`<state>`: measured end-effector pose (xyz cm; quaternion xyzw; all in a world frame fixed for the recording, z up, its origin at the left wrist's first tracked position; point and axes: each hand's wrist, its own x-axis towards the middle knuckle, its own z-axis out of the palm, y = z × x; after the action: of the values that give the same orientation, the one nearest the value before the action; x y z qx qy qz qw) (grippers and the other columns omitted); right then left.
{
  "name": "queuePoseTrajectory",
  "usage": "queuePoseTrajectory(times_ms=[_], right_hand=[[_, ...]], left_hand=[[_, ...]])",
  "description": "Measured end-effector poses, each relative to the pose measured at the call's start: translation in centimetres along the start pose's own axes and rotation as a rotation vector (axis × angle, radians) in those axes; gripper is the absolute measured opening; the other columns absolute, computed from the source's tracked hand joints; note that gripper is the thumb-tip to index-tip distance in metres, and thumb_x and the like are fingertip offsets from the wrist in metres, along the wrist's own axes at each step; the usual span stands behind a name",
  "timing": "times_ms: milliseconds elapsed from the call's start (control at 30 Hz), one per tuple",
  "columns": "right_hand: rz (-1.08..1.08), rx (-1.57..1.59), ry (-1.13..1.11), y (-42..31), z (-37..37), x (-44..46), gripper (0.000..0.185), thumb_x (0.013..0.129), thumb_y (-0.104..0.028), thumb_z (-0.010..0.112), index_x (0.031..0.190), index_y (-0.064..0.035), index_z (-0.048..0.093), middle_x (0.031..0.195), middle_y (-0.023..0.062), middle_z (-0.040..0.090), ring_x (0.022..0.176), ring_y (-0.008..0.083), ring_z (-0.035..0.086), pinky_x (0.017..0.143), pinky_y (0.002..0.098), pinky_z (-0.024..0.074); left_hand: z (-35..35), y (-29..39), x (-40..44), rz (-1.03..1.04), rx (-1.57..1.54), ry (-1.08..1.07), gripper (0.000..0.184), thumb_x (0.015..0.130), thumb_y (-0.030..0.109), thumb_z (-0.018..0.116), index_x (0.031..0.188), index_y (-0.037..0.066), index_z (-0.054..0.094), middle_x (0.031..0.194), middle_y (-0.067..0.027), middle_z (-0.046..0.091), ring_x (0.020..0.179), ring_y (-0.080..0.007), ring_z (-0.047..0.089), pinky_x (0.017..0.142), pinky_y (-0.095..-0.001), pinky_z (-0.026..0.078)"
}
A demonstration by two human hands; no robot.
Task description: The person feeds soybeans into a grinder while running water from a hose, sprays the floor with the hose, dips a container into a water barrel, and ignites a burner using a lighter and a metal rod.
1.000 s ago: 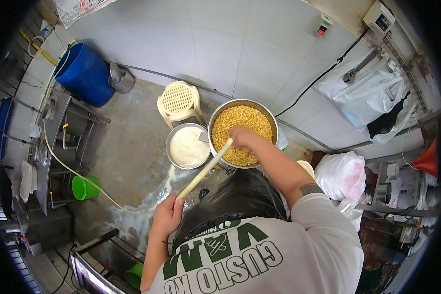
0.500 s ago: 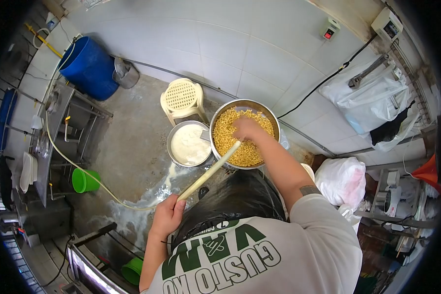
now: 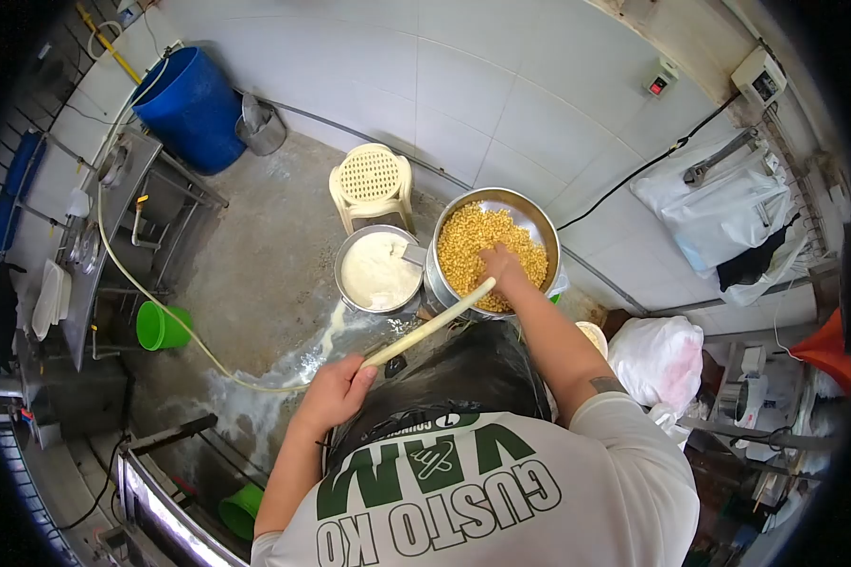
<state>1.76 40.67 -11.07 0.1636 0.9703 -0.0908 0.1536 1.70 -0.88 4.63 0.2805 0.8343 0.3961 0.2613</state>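
My left hand (image 3: 335,393) is closed around a pale hose (image 3: 430,324), near my waist. The hose's thicker end slants up to the rim of a round metal pot (image 3: 542,219). Yellow soaked beans or kernels (image 3: 473,236), too small to name surely, fill much of this pot. Among them is my right hand (image 3: 506,268), fingers apart and pointing down, their tips partly hidden. Left of the pot stands a metal basin (image 3: 340,283) holding a creamy white batter (image 3: 373,274). A flat metal spout or plate (image 3: 414,254) bridges the two.
A cream plastic stool (image 3: 371,178) stands behind the basin. White liquid (image 3: 241,411) is splashed on the floor. Further left are a green bucket (image 3: 164,326), a blue barrel (image 3: 191,109) and a metal sink table (image 3: 113,217). On the right sits a white sack (image 3: 657,354).
My right hand has shifted within the yellow pieces, toward the near side of the pot. The left hand keeps hold of the hose. The view has shifted slightly.
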Motion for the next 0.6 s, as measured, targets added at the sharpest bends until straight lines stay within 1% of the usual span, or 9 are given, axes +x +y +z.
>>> queuePoseTrajectory(times_ms=[33,133,167,233,300,367,500,567,600], right_hand=[[0.006,-0.006,0.003,1.6,1.1,1.1,0.064,0.078,-0.032,0.08,0.138,-0.0169,0.065,0.142,0.0222,0.059,0.133,0.0402,0.056,0.106,0.0483,0.0515],[0.422,0.709,0.022,2.4,-1.7,1.9,0.046,0.084,-0.025,0.076,0.126,-0.0067,0.072,0.112,0.0222,0.073,0.106,0.0351,0.071,0.093,0.0391,0.0562],[0.429,0.708,0.021,2.3,-1.4,1.7,0.046,0.084,-0.025,0.076,0.126,-0.0067,0.072,0.112,0.0222,0.073,0.106,0.0351,0.071,0.093,0.0391,0.0562],[0.239,1.015,0.342,1.7,-2.8,0.4,0.04,0.088,-0.023,0.073,0.123,-0.0053,0.073,0.111,0.0227,0.074,0.107,0.0298,0.071,0.091,0.0382,0.0553],[0.239,0.867,0.417,1.7,-2.6,-0.9,0.034,0.093,-0.023,0.07,0.12,-0.0036,0.074,0.11,0.0213,0.075,0.108,0.0259,0.071,0.091,0.0383,0.055],[0.251,1.063,0.377,3.6,0.8,-0.5,0.034,0.097,-0.017,0.069,0.126,-0.001,0.07,0.111,0.0111,0.073,0.094,0.0248,0.068,0.084,0.0368,0.0555],[0.345,0.985,0.407,3.7,4.1,-3.2,0.032,0.098,-0.019,0.065,0.125,-0.0028,0.07,0.11,0.0118,0.074,0.091,0.031,0.069,0.084,0.0436,0.056],[0.239,0.503,0.533,1.4,3.6,-6.5,0.032,0.097,-0.023,0.064,0.124,-0.0055,0.071,0.109,0.0125,0.074,0.095,0.037,0.07,0.086,0.048,0.0558],[0.273,0.503,0.541,0.6,3.5,-7.9,0.032,0.097,-0.023,0.064,0.124,-0.0055,0.071,0.109,0.0125,0.074,0.095,0.037,0.07,0.086,0.048,0.0558]], left_hand=[[0.1,-0.5,0.1,0.027,0.016,-0.002,0.037,0.103,0.034,0.06,0.087,0.001,0.058,0.079,-0.0228,0.062,0.074,-0.0452,0.061,0.066,-0.048,0.049],[-0.2,-0.6,0.2,0.061,0.03,0.002,0.036,0.103,0.035,0.059,0.088,0.002,0.059,0.078,-0.0233,0.063,0.075,-0.0461,0.062,0.066,-0.0495,0.049],[-0.3,-0.5,0.1,0.063,0.035,0.005,0.036,0.103,0.035,0.059,0.089,0.002,0.059,0.078,-0.0236,0.063,0.075,-0.0465,0.062,0.067,-0.0503,0.049],[-0.2,-1.2,0.5,0.062,0.014,0.009,0.035,0.103,0.035,0.059,0.09,0.002,0.059,0.078,-0.0239,0.064,0.076,-0.047,0.062,0.067,-0.0508,0.049],[0.0,-2.5,1.1,0.067,-0.007,0.007,0.035,0.103,0.035,0.059,0.091,0.002,0.059,0.078,-0.0242,0.064,0.076,-0.0474,0.063,0.067,-0.0514,0.049],[0.4,-4.1,1.7,0.075,0.029,-0.005,0.036,0.104,0.036,0.058,0.092,0.002,0.059,0.078,-0.0243,0.064,0.075,-0.0479,0.062,0.066,-0.0517,0.049],[-0.2,-4.3,2.7,0.084,0.028,-0.057,0.037,0.104,0.036,0.058,0.091,0.002,0.058,0.077,-0.0246,0.063,0.074,-0.0482,0.061,0.066,-0.0518,0.048],[-0.4,-4.6,3.2,0.103,0.046,-0.064,0.037,0.105,0.036,0.058,0.089,0.002,0.057,0.076,-0.0252,0.062,0.074,-0.0486,0.061,0.066,-0.0518,0.048],[-0.4,-4.8,3.5,0.097,0.05,-0.102,0.037,0.105,0.035,0.058,0.088,0.002,0.056,0.076,-0.0256,0.062,0.075,-0.0487,0.062,0.065,-0.0519,0.048]])
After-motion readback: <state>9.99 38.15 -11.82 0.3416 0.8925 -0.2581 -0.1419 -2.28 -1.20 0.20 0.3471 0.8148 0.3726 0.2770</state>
